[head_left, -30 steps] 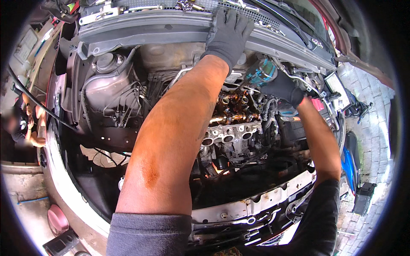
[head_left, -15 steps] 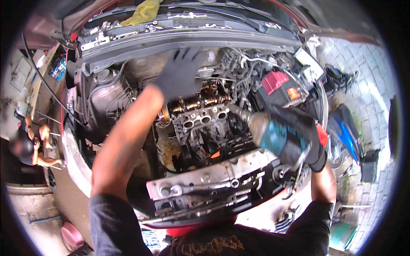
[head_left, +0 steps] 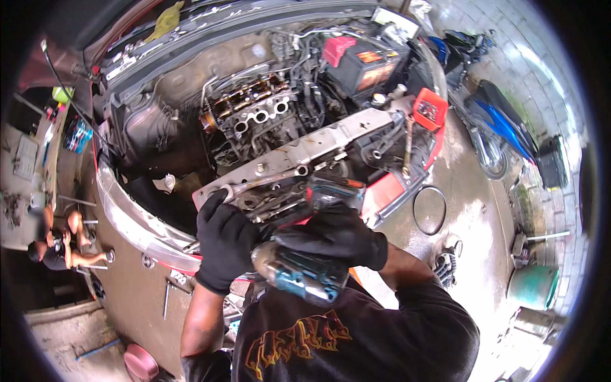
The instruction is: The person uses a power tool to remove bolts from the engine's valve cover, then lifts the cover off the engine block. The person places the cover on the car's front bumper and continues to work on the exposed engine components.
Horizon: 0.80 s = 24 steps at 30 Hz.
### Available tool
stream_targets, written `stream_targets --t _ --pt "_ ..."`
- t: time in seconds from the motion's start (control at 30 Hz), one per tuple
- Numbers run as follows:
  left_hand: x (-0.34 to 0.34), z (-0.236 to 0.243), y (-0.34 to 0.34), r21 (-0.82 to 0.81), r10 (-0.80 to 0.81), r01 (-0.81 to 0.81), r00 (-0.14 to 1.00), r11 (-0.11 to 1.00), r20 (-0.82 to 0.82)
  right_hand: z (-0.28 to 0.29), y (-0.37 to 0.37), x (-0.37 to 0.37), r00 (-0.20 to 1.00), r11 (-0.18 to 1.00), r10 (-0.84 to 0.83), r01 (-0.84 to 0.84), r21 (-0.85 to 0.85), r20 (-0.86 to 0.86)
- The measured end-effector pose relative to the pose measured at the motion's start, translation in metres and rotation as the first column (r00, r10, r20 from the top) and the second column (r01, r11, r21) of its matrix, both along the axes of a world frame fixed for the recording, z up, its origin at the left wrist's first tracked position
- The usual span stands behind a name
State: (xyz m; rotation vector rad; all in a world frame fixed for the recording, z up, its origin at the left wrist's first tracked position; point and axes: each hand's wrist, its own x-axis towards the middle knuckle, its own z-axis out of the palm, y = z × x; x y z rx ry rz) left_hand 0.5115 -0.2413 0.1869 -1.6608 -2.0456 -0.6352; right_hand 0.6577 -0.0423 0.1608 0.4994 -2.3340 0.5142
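Note:
My right hand [head_left: 334,237], in a black glove, grips a teal and black cordless impact driver [head_left: 299,277] close to my chest. My left hand [head_left: 223,242], also gloved, sits against the tool's nose with its fingers curled; its palm is hidden. Both hands are low in front of a car's open engine bay. Just above them a long wrench [head_left: 261,183] lies on the grey front crossmember [head_left: 318,146]. Further in is the exposed cylinder head [head_left: 254,111] with round ports.
A black battery [head_left: 359,70] and a red box [head_left: 429,108] sit at the bay's right. On the wet floor lie a rubber ring [head_left: 429,210], a blue motorcycle [head_left: 503,127] and a green bucket [head_left: 534,286]. Another person [head_left: 60,245] sits at the left.
My left hand has pulled back from the far side of the engine bay to the tool. My right hand has brought the driver down to my chest. The view has swung back from the engine.

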Motion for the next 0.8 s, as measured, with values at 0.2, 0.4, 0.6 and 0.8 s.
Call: stream_targets --t 0.2,0.4,0.6,0.8 --pt "0.014 0.000 -0.022 -0.025 -0.049 0.048 0.998 0.999 -0.042 0.027 -0.013 0.037 1.000 0.985 -0.006 0.008 0.175 -0.012" --pt "0.018 0.005 -0.002 0.072 -0.145 0.152 0.985 0.986 -0.096 0.032 -0.012 0.056 0.983 0.981 -0.061 0.091 0.170 -0.174" --pt "0.018 0.010 0.014 0.089 -0.231 0.244 0.964 0.966 -0.134 0.039 -0.004 0.074 0.993 0.977 -0.089 0.104 0.185 -0.083" --pt "-0.062 -0.021 -0.056 -0.091 0.172 -0.175 0.984 0.980 -0.035 0.040 0.006 0.101 0.997 0.998 -0.055 0.056 -0.028 0.060"
